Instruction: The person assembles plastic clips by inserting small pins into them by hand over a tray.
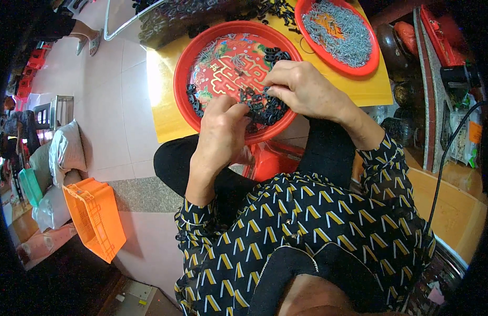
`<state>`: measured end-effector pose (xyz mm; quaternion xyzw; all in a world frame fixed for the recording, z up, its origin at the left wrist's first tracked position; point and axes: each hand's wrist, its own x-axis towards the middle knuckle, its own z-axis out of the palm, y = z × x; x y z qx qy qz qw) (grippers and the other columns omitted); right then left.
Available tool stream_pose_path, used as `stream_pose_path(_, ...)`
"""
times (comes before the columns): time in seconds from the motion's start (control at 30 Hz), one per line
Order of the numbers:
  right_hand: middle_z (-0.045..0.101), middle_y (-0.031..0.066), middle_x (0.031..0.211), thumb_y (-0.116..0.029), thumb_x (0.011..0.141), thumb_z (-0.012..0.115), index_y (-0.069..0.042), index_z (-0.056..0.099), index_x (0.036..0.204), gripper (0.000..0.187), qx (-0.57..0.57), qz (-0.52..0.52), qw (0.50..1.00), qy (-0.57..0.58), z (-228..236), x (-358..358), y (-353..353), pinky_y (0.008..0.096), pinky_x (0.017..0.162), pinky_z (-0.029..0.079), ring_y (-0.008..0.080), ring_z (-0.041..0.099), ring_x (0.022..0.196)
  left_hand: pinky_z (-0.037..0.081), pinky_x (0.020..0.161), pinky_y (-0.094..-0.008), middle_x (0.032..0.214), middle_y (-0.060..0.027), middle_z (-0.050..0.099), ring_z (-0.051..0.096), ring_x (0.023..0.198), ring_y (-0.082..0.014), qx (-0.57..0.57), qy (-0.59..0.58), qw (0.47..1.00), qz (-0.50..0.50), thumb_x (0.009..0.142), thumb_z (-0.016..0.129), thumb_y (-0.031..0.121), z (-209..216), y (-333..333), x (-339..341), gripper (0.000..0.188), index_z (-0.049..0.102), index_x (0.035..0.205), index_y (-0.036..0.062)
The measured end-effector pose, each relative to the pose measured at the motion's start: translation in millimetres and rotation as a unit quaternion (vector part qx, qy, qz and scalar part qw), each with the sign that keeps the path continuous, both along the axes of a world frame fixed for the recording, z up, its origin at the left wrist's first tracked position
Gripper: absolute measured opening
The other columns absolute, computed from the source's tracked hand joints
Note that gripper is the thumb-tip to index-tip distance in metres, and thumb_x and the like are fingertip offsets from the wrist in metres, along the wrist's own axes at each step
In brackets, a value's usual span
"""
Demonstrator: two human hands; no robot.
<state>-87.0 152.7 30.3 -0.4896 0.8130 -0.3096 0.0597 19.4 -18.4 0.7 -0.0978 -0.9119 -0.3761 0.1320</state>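
Neighbouring pinched left hand and right hand, contents unclear: black pieces, screw tray.

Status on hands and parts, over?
Left hand and right hand over round red tray; grips unclear. Black parts piled near both. Second red tray, silvery pieces inside, not blocking.

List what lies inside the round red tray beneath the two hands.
The round red tray holds small black parts, mostly toward its edges, and thin silvery pieces. The left hand and right hand cover portions; whatever lies directly behind them cannot be seen.
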Motion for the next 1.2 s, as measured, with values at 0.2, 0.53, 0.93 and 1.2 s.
stream_pose_path(0.2,0.051,0.0132,0.076,-0.004,0.064,0.061,0.000,0.055,0.075,0.012,0.022,0.024,0.999,0.018,-10,21,-16,0.0367,0.067,0.044,0.0286,0.053,0.076,0.041,0.065,-0.0367,0.073,-0.0139,0.051,0.050,0.072,-0.0313,0.005,-0.001,0.999,0.052,0.063,0.058,-0.004,-1,-10,3,0.015,0.059,0.078,0.0002)
stream_pose_path(0.53,0.050,0.0153,0.076,-0.004,0.067,0.049,0.001,0.052,0.073,0.009,0.115,0.012,0.987,0.115,-20,31,-24,0.0369,0.069,0.044,0.0295,0.052,0.076,0.043,0.066,-0.0387,0.074,-0.0165,0.053,0.053,0.075,-0.0325,-0.051,0.007,0.993,0.104,0.065,0.058,0.000,2,-32,-32,0.011,0.060,0.076,0.0000)
stream_pose_path(0.93,0.054,0.0174,0.075,-0.006,0.067,0.051,0.003,0.054,0.076,0.012,0.103,0.014,0.988,0.118,-21,25,-23,0.0377,0.063,0.047,0.0301,0.055,0.074,0.043,0.065,-0.0393,0.072,-0.0171,0.053,0.052,0.072,-0.0328,-0.119,0.025,0.992,0.017,0.060,0.058,0.002,-8,-30,-85,0.010,0.060,0.069,0.0014)
stream_pose_path(1.2,0.053,0.0158,0.074,-0.005,0.066,0.052,0.002,0.053,0.074,0.010,0.091,0.012,0.987,0.129,-22,28,-27,0.0364,0.063,0.047,0.0282,0.054,0.073,0.044,0.065,-0.0393,0.072,-0.0180,0.054,0.054,0.074,-0.0335,-0.166,-0.016,0.984,-0.067,0.056,0.060,0.005,-8,-29,-100,0.011,0.061,0.066,0.0009)
